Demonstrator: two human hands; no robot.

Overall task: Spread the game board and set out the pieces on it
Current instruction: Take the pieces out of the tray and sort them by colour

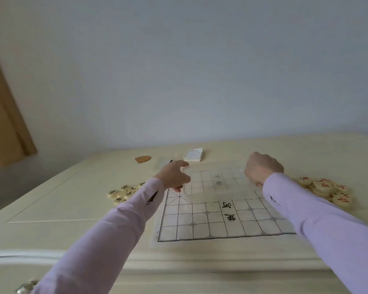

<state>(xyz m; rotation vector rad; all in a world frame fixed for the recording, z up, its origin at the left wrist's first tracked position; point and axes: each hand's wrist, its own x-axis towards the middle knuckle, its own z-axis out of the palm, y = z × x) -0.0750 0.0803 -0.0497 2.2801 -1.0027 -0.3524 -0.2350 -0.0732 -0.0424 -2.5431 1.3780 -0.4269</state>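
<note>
Near half of game board lies flat on counter. Left hand and right hand each pinch its folded far flap by a side edge, probably to flip it open. Piled black pieces and red pieces wait off-board.

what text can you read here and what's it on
"楚河": large black characters on the white paper game board with a black grid, seen turned round.
Marks through its folded-over far part: too faint.
Black characters on the left pile of round cream pieces: too blurred.
Red characters on the right pile of round cream pieces: too blurred.
The small white box at the back: nothing legible.
</note>
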